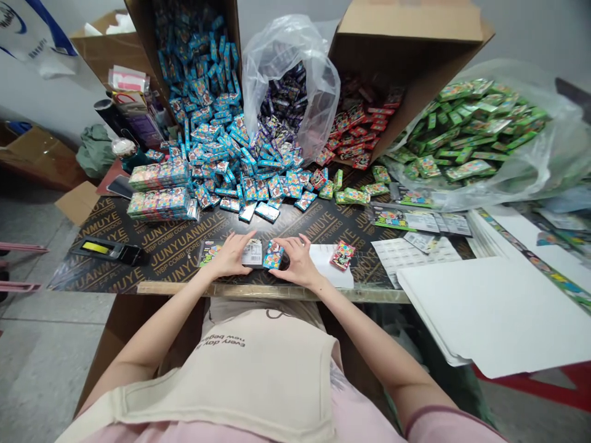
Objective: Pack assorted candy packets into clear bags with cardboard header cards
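Note:
My left hand [231,254] rests over a flat printed plastic packet [253,253] with a barcode label, close to the table's front edge. Its thumb and forefinger are spread apart across the packet, and the palm hides part of it. Between the thumb and fingers of my right hand [298,263] is a small blue printed box [274,255], standing at the packet's right end. A white sheet [323,258] lies right of that hand, with a small red printed box [342,255] on it.
Behind my hands spreads a heap of blue boxes [221,141]. A clear bag [318,80] holds purple ones, a carton [410,31] red ones, another bag [530,178] green ones. Wrapped stacks [159,203], a black tape dispenser [107,251] and white sheets [498,307] flank the work area.

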A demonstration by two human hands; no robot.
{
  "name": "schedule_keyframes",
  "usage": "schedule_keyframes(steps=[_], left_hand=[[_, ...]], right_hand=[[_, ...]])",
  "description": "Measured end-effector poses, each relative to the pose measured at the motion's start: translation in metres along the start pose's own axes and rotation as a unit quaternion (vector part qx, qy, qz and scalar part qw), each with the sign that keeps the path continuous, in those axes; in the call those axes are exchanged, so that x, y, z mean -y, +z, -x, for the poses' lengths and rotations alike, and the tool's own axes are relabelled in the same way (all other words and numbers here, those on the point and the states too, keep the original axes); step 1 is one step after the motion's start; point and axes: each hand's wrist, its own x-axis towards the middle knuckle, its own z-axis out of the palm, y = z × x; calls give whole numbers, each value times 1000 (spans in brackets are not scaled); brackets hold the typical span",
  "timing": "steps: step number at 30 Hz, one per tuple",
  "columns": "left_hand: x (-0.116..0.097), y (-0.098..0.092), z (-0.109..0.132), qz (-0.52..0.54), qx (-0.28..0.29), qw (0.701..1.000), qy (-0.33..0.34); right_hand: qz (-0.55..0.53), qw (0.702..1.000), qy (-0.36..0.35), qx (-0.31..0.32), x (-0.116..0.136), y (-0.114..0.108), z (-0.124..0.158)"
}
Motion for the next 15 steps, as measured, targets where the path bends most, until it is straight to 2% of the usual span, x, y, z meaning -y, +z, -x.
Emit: schedule_keyframes(steps=[6, 11, 15], left_hand=[[-3, 0, 3, 34, -8, 999, 5], [1, 0, 3, 64, -48, 996, -39], [4, 1, 1, 93, -39, 993, -55]], right_hand=[[-88, 994, -25, 62, -9, -2, -9], [-79, 997, -11, 20, -10, -2, -15], [-96, 995, -27, 18, -10, -1, -18]])
